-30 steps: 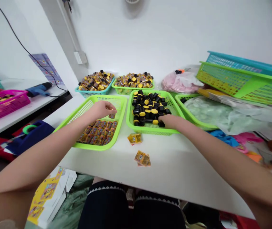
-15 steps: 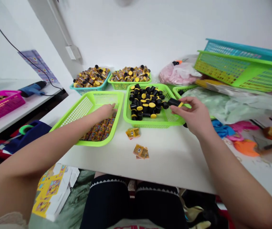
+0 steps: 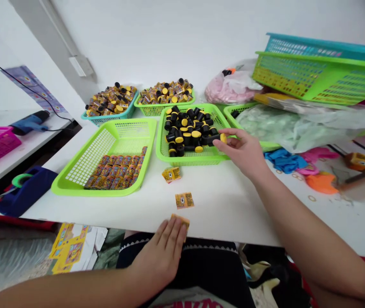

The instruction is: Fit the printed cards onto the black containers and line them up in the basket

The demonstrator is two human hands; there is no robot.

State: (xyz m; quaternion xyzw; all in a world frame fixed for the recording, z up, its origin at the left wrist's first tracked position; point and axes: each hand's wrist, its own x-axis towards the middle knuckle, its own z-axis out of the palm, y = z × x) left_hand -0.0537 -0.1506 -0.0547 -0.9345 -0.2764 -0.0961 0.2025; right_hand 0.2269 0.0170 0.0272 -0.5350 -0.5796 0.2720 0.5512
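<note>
At the table's front edge, my left hand (image 3: pixel 158 254) has its fingers pressed together over a small yellow printed label (image 3: pixel 182 220); the thumb is hidden. Between the fingertips of my right hand (image 3: pixel 246 154) is a small black bottle with a yellow cap (image 3: pixel 215 139), held above the near right corner of a green basket (image 3: pixel 192 161) full of similar bottles. One flat printed label (image 3: pixel 184 200) lies on the table, with a small pile of labels (image 3: pixel 171 174) behind it. In the left green basket (image 3: pixel 58 187), label-wrapped bottles (image 3: pixel 118 171) lie in rows.
Two baskets heaped with wrapped bottles, one blue (image 3: pixel 128 114) and one green (image 3: pixel 165 110), stand against the wall. To the right are stacked baskets (image 3: pixel 317 79), plastic bags (image 3: pixel 275 126) and balloon-like pieces (image 3: pixel 322 183). A blue tape dispenser (image 3: pixel 31 192) sits left, below table level.
My left hand has left the left basket and come to the table's front edge, onto a label. My right hand, still holding the bottle, has shifted slightly left and down in view.
</note>
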